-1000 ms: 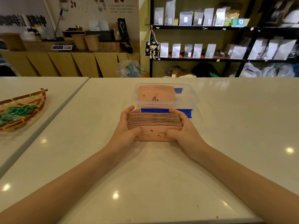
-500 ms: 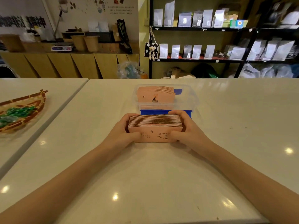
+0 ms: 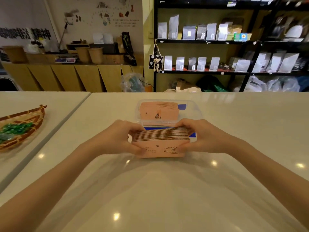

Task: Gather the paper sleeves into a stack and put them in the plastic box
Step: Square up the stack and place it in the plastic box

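The paper sleeves were held as one squared stack, standing on edge just above or on the white table; whether the lower edge touched the surface could not be told. The stack was clasped from both ends. The left hand was closed around the left end, thumb on the near face and fingers curled behind. The right hand was closed the same way on the right end. Both grips were narrow and firm on the stack, with no gap seen.

Just beyond the stack, on the far side, stood the clear plastic box, its top open. Another batch of sleeves was already stood inside it, toward the left, and room was left on its right. A blue sheet lay under or beside the near edge of the box.

The gathering was judged finished for this batch, since the edges were aligned. What remained was the lift over the near wall and the placing of the stack into the box. No loose sleeves were seen elsewhere on the table.

At the far left, a woven basket lay on a second table.
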`<state>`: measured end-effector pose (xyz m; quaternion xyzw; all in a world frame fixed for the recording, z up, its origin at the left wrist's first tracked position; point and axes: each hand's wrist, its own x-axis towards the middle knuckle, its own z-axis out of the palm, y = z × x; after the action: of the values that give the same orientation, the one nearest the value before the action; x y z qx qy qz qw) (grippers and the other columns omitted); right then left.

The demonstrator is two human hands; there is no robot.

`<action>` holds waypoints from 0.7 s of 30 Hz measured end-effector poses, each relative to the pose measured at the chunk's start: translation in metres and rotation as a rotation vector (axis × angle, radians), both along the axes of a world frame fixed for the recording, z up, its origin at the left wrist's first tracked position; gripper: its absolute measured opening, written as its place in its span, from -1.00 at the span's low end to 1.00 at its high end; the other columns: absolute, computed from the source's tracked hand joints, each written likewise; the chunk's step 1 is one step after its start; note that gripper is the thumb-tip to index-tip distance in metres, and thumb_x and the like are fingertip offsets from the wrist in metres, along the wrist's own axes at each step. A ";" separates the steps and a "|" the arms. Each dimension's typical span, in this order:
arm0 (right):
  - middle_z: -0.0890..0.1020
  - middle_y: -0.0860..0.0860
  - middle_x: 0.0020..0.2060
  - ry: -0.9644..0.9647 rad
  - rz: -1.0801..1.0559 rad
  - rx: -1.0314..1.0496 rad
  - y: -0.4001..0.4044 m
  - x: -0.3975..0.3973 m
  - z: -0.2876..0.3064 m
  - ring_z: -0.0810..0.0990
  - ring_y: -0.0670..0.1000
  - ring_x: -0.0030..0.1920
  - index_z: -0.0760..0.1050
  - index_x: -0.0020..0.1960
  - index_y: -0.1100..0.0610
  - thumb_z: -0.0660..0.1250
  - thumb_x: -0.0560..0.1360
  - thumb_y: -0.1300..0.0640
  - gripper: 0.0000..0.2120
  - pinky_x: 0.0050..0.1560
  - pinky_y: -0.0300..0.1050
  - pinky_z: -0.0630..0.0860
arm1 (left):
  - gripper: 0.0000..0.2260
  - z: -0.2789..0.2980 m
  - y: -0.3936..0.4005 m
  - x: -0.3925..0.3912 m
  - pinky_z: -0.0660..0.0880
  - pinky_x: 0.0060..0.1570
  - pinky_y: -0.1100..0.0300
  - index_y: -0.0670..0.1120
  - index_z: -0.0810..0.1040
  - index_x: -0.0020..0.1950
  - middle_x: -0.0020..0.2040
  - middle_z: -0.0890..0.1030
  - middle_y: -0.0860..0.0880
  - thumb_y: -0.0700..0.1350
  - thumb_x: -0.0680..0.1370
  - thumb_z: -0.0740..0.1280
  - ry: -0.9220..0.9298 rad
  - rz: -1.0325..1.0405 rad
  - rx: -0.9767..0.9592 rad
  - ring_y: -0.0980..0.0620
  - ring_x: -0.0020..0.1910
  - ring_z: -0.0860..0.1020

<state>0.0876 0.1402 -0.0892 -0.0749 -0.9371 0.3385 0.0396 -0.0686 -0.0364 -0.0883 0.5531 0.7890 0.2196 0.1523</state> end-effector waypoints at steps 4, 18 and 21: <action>0.50 -0.29 -0.11 0.117 -0.018 0.131 0.011 -0.004 0.036 0.54 -0.20 -0.08 0.36 0.04 -0.11 0.46 0.31 0.05 -0.61 -0.07 -0.40 0.49 | -0.64 0.040 0.014 -0.011 0.39 -0.17 0.44 0.06 0.52 0.04 -0.14 0.55 0.22 -0.03 0.28 0.49 0.160 0.007 0.051 0.27 -0.14 0.50; 0.50 -0.08 -0.06 0.093 -0.193 0.154 0.055 -0.068 0.020 0.50 -0.07 -0.06 0.43 0.14 0.05 0.46 0.31 0.06 -0.56 -0.23 -0.41 0.40 | -0.63 0.027 0.073 -0.069 0.36 0.00 0.24 0.06 0.49 0.06 0.03 0.49 0.08 -0.03 0.30 0.48 0.132 0.126 0.003 0.14 0.00 0.41; 0.54 -0.01 0.03 0.002 -0.205 0.155 0.057 -0.071 0.015 0.48 -0.06 -0.04 0.42 0.18 0.06 0.46 0.31 0.02 -0.52 -0.19 -0.40 0.39 | -0.56 0.020 0.077 -0.074 0.23 0.22 0.13 0.03 0.51 0.14 0.23 0.37 0.05 0.03 0.30 0.47 0.189 0.121 -0.066 0.09 0.21 0.26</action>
<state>0.0165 0.1974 -0.0738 -0.1666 -0.9479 0.2592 0.0808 -0.1426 0.0408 -0.0681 0.5173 0.8388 0.1489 0.0817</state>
